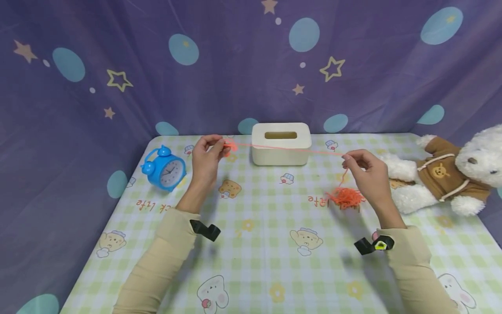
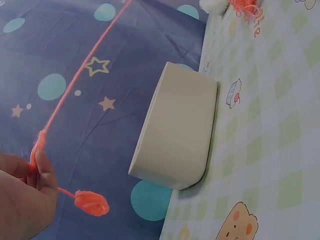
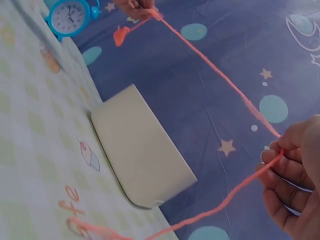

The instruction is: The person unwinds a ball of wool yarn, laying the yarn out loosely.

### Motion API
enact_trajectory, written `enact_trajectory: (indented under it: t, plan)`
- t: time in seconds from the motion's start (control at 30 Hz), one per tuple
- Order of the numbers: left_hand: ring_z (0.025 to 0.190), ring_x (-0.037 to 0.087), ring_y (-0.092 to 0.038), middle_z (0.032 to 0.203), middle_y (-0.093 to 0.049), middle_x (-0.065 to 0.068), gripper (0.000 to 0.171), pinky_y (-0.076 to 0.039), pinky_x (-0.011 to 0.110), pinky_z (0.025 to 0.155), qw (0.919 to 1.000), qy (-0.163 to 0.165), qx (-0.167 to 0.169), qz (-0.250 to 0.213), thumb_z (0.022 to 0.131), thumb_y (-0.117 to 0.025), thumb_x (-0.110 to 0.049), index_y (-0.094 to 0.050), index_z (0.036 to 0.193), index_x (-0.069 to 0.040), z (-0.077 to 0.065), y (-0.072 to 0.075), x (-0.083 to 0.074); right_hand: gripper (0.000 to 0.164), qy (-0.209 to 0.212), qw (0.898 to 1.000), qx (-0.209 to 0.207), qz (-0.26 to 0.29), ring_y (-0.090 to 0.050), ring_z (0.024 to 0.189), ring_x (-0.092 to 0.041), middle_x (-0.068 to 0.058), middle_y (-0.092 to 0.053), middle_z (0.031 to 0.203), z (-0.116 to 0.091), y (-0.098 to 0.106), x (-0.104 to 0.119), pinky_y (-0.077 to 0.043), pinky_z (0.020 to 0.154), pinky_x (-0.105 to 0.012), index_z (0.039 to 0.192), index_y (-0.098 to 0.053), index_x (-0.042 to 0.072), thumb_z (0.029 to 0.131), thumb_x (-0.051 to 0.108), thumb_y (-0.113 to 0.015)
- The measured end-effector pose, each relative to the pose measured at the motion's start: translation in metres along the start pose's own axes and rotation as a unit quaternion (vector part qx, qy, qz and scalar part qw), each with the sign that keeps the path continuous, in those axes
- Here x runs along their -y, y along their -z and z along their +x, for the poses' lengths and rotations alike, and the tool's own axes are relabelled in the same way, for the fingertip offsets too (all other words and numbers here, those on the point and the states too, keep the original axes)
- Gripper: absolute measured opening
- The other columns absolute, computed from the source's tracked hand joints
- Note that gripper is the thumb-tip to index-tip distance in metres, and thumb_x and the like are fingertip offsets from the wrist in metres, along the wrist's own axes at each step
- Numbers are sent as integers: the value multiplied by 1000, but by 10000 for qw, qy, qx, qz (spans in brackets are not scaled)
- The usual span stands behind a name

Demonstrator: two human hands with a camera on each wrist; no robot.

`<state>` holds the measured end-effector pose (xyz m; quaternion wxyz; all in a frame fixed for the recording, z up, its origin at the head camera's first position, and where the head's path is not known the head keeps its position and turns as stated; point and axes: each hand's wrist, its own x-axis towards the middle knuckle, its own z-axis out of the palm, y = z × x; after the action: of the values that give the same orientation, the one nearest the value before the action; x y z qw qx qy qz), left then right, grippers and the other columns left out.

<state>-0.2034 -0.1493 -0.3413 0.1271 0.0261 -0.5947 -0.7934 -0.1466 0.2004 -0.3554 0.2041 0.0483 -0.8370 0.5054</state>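
A strand of orange yarn (image 1: 288,148) is stretched nearly level between the two hands, above the table. My left hand (image 1: 206,163) pinches one end between thumb and fingers; in the left wrist view a small wound bundle of yarn (image 2: 92,203) dangles beside those fingers. Thumb and forefinger of my right hand (image 1: 368,174) pinch the strand farther along. From there the yarn hangs down to a loose orange yarn pile (image 1: 347,198) on the table, below and left of the right hand. The right wrist view shows this lower length (image 3: 220,205) sagging.
A white tissue box (image 1: 280,152) stands at the back middle, behind the strand. A blue alarm clock (image 1: 166,169) is at the left, and a white teddy bear in a brown hoodie (image 1: 443,170) lies at the right. The table (image 1: 259,266) has a checked cloth.
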Motion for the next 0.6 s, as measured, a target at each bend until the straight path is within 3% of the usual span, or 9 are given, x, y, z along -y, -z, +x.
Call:
enact_trajectory:
  t: [0.23, 0.6]
  plan:
    - [70, 12, -64, 85, -55, 5, 5, -55, 21, 71, 9999, -66, -123, 29, 93, -58, 0, -57, 96, -4, 2, 2, -1, 20, -168, 9988, -348, -285, -59, 71, -1, 16, -63, 76, 5, 11, -36, -41, 66, -14, 99, -69, 7, 94, 24, -63]
    - [73, 14, -63, 87, -54, 5, 4, -55, 21, 74, 9994, -104, -317, 94, 94, -57, -2, -57, 97, -4, 4, 9, -5, 24, -455, 9905, -945, -886, -54, 63, 3, 25, -59, 69, 2, 37, -51, -37, 54, -12, 96, -70, 8, 93, 30, -63]
